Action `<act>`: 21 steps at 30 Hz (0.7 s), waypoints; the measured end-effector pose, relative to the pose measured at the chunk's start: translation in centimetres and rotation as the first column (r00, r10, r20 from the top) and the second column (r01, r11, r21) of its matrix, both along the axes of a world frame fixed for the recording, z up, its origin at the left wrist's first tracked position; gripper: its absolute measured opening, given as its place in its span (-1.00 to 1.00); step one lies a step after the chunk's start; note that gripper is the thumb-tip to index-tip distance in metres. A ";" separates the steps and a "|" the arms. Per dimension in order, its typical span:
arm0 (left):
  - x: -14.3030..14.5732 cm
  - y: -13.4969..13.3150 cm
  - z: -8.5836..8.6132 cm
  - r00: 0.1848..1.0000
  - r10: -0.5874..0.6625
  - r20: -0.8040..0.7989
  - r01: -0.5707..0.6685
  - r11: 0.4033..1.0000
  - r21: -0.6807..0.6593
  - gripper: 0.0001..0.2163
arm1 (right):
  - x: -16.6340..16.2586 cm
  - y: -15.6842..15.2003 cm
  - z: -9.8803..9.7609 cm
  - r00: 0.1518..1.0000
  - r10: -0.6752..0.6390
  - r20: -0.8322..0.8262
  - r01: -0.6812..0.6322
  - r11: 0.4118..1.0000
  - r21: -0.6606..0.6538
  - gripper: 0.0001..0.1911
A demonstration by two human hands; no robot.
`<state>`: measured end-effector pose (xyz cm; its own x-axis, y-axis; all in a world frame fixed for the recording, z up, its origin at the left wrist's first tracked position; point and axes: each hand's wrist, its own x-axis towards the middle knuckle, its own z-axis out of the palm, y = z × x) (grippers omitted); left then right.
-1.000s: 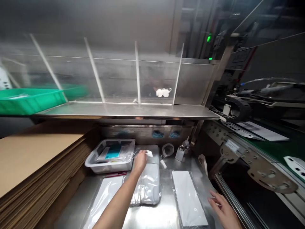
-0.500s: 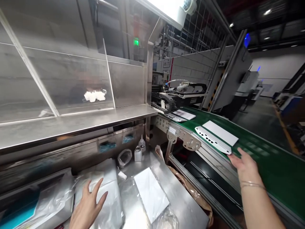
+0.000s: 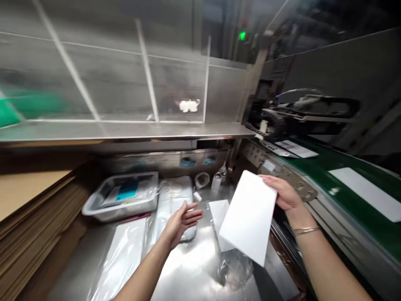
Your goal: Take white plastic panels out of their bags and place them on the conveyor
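Steel bench (image 3: 188, 271) beside green conveyor (image 3: 328, 161); right hand (image 3: 283, 193) holds white panel (image 3: 249, 217).

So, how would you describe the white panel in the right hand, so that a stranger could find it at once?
Start at the steel worktable beside the green conveyor belt. Above the table's right side, the right hand holds a flat white panel by its upper corner, tilted in the air. Unlike the white sheet under it in clear plastic and the panels on the belt, it rests on nothing.
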<state>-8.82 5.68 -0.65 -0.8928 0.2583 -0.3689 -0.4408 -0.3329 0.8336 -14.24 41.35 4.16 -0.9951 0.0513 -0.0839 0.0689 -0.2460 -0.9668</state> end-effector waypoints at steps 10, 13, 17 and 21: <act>8.4 0.5 -0.4 0.947 0.305 0.102 -0.321 0.878 0.354 -0.51 | -0.4 -21.0 -4.0 0.788 0.600 0.140 -0.590 0.800 -0.109 -0.59; 9.2 -0.9 -0.8 0.913 0.382 0.141 -0.407 0.843 0.350 -0.51 | 0.0 -22.1 -5.4 0.851 0.509 0.131 -0.486 0.857 -0.171 -0.56; 9.2 -2.1 -0.6 0.865 0.474 0.164 -0.500 0.790 0.354 -0.55 | 1.3 -21.5 -8.3 0.845 0.505 0.176 -0.470 0.858 -0.207 -0.61; 8.6 -2.3 -0.5 0.841 0.497 0.211 -0.540 0.755 0.372 -0.56 | 3.7 -20.3 -10.9 0.788 0.563 0.249 -0.527 0.826 -0.201 -0.71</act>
